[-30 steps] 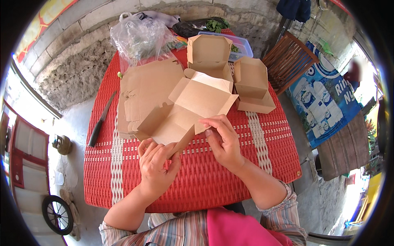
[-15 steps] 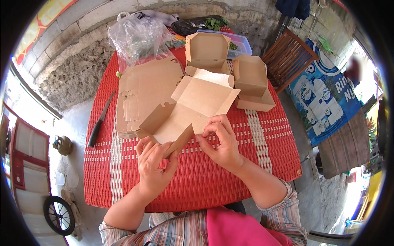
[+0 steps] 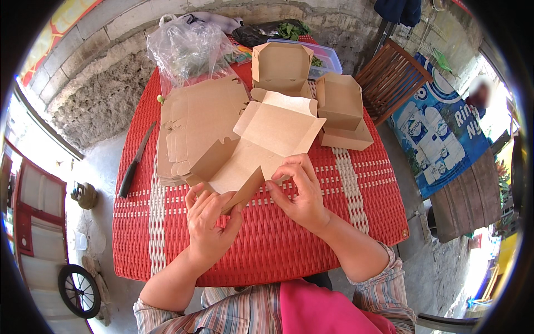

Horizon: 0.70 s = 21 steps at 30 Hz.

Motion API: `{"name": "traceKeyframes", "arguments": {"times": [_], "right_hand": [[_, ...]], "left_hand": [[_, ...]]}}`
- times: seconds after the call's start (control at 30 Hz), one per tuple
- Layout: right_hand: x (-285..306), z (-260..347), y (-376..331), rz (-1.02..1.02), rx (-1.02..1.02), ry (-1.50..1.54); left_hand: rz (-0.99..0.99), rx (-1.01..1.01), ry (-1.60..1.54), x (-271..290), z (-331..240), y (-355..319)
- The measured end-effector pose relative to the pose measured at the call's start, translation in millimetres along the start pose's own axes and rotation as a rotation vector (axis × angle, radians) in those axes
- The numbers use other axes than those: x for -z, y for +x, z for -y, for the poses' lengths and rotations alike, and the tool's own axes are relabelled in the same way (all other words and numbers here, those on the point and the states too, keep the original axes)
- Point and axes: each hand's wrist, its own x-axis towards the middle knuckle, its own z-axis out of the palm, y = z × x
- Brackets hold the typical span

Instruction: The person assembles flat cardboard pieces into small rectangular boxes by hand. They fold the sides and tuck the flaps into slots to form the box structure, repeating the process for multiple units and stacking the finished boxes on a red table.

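A partly folded brown cardboard box (image 3: 250, 161) lies in front of me, its lid spread away from me and its left and near walls standing up. My left hand (image 3: 210, 222) is closed on the near wall, with fingers inside and thumb outside. At the near right corner my right hand (image 3: 297, 192) pinches the box's edge between thumb and fingers; the exact spot is partly hidden by the fingers. Left of the box is a stack of flat cardboard blanks (image 3: 197, 111), partly under it. Two folded boxes, one open upright (image 3: 282, 64) and one (image 3: 340, 103) nearer, stand beyond.
All this rests on a red and white woven table (image 3: 289, 239). A dark-handled knife (image 3: 131, 172) lies at its left edge. At the back are a clear plastic bag (image 3: 192, 47), a black bag (image 3: 256, 34) and a plastic container (image 3: 328, 55). A wooden chair (image 3: 389, 78) stands right.
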Motion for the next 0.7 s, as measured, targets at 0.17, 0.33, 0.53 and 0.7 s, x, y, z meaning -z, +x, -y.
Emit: {"name": "traceKeyframes", "arguments": {"times": [0.17,0.33,0.53,0.7], "right_hand": [[0.8,0.6,1.1,0.000,0.016,-0.021],[1.2,0.7,1.8,0.000,0.023,-0.031],[1.2,0.5,1.2,0.003,0.017,-0.020],[1.2,0.5,1.7,0.006,0.022,-0.022]], "left_hand": [[0.006,0.000,0.001,0.3,-0.3,-0.5],[0.000,-0.004,-0.009,-0.4,0.0,-0.2],[0.004,-0.006,-0.007,-0.1,-0.3,-0.5],[-0.004,-0.007,-0.004,-0.5,-0.5,-0.2]]}}
